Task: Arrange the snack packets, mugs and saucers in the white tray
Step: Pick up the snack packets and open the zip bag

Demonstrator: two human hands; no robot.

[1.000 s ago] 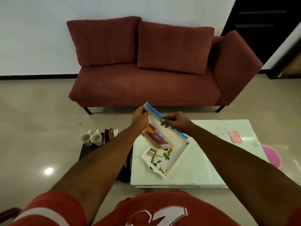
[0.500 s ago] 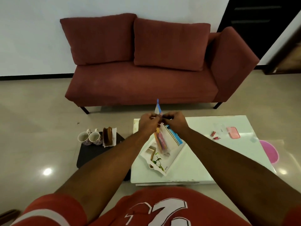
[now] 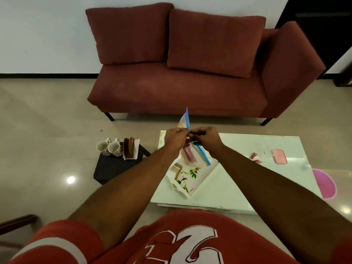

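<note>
My left hand (image 3: pixel 176 139) and my right hand (image 3: pixel 206 138) meet in front of me, both pinching the top edge of a clear zip bag (image 3: pixel 192 155) with a blue strip. Snack packets in pink and orange show inside it. The bag hangs over the white tray (image 3: pixel 187 177), which has a leaf print and lies on the white low table (image 3: pixel 238 180). To the left, two patterned mugs (image 3: pixel 109 148) and brown saucers (image 3: pixel 129 147) on a white napkin stand on a small black stool (image 3: pixel 116 167).
A red sofa (image 3: pixel 181 73) stands behind the table. A pink phone (image 3: pixel 279 156) and small red wrappers (image 3: pixel 254 156) lie at the table's far right. A pink round object (image 3: pixel 323 183) sits on the floor beside the table's right edge.
My hands came together along the bag's top edge, folding the wide-open mouth narrow. The bag now hangs edge-on above the tray.
</note>
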